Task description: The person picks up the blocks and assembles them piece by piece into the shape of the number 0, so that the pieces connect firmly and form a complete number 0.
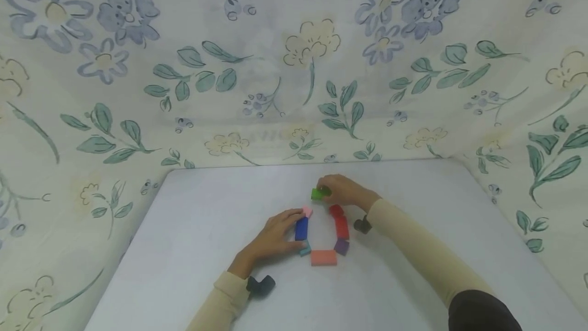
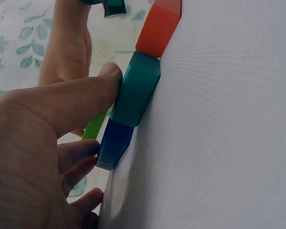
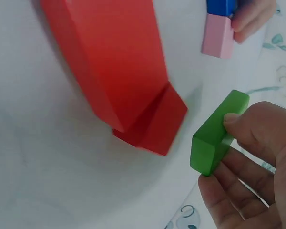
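Note:
Between thumb and fingers my right hand (image 1: 346, 191) pinches a green block (image 3: 207, 140), held at the far end of a ring of blocks. My left hand (image 1: 274, 234) lies along the ring's left side, its thumb touching a teal block (image 2: 138, 88) and its fingers spread beside a blue block (image 1: 301, 229) and a pink block (image 1: 307, 212). On the ring's right side stand two red blocks (image 1: 342, 228) end to end, with a purple block (image 1: 342, 246) below them. An orange-pink block (image 1: 323, 258) forms the near end.
The blocks stand on a white tabletop (image 1: 206, 208). A flower-patterned cloth (image 1: 266, 96) hangs behind the table and along both sides. Dark wrist-worn devices (image 1: 262, 286) sit at both wrists.

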`<state>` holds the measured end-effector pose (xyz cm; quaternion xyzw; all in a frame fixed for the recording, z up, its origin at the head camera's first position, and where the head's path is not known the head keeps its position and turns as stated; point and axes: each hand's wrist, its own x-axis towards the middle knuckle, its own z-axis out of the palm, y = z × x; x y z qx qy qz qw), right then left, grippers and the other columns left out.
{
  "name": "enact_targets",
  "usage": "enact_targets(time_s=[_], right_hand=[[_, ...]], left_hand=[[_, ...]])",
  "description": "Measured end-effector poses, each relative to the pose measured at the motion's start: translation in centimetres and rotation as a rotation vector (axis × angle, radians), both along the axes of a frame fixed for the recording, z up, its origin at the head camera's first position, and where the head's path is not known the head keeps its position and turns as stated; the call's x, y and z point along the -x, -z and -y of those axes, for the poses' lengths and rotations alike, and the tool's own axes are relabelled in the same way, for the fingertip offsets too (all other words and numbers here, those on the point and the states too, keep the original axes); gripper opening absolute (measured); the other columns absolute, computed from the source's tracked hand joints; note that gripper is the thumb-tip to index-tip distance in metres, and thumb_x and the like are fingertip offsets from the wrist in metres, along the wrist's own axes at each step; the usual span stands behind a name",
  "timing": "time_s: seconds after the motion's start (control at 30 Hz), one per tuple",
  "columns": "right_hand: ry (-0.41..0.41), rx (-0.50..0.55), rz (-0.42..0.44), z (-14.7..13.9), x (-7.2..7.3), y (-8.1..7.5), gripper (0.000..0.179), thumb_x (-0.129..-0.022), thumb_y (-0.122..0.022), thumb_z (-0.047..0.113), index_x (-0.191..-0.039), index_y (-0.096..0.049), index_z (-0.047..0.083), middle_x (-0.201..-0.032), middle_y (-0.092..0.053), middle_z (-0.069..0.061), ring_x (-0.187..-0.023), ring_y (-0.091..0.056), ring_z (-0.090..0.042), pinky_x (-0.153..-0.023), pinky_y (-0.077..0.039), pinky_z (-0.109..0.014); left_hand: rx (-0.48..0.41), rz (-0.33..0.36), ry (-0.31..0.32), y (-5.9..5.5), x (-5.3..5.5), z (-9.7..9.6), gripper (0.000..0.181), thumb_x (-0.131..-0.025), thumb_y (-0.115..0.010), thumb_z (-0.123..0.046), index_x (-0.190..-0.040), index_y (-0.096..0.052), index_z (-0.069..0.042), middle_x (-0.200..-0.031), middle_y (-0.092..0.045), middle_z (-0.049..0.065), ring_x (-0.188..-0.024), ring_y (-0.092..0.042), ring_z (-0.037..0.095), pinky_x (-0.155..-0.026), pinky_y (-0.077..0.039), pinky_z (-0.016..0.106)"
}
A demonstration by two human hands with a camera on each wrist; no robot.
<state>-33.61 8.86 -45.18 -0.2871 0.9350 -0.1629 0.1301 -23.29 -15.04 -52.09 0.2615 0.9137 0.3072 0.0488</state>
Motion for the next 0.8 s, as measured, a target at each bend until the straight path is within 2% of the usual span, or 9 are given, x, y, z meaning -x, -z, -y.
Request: enact_targets(time_s=[0.17, 0.57, 0.8], right_hand=[[-0.018, -0.015, 0.024, 0.2, -0.4, 0.4, 0.037, -0.09, -0.072, 0.017, -0.126, -0.065, 0.014, -0.125, -0.067, -0.003, -0.12, -0.061, -0.021, -0.107, -0.048, -0.038], [-0.045, -0.035, -0.018, 0.2, -0.4, 1.3, 0.037, -0.089, -0.074, 0.018, -0.126, -0.066, 0.015, -0.121, -0.069, -0.001, -0.117, -0.062, -0.018, -0.105, -0.049, -0.034], [-0.047, -0.022, 0.007, 0.2, -0.4, 1.8, 0.036, -0.089, -0.073, 0.016, -0.125, -0.066, 0.016, -0.12, -0.069, 0.001, -0.116, -0.062, -0.017, -0.104, -0.049, -0.035]], left_hand=[[0.004, 0.002, -0.005, 0.1, 0.0, 0.1, 0.077, -0.085, -0.072, -0.049, -0.15, -0.045, -0.016, -0.158, -0.041, 0.006, -0.148, -0.034, 0.033, -0.119, -0.026, 0.057], [0.006, 0.014, -0.014, -0.1, 0.0, 0.0, 0.077, -0.085, -0.073, -0.049, -0.15, -0.045, -0.017, -0.158, -0.04, 0.004, -0.149, -0.032, 0.033, -0.12, -0.025, 0.057], [-0.003, 0.031, -0.014, 0.0, -0.1, 0.1, 0.078, -0.085, -0.072, -0.05, -0.151, -0.044, -0.017, -0.159, -0.039, 0.004, -0.149, -0.031, 0.034, -0.12, -0.024, 0.058]])
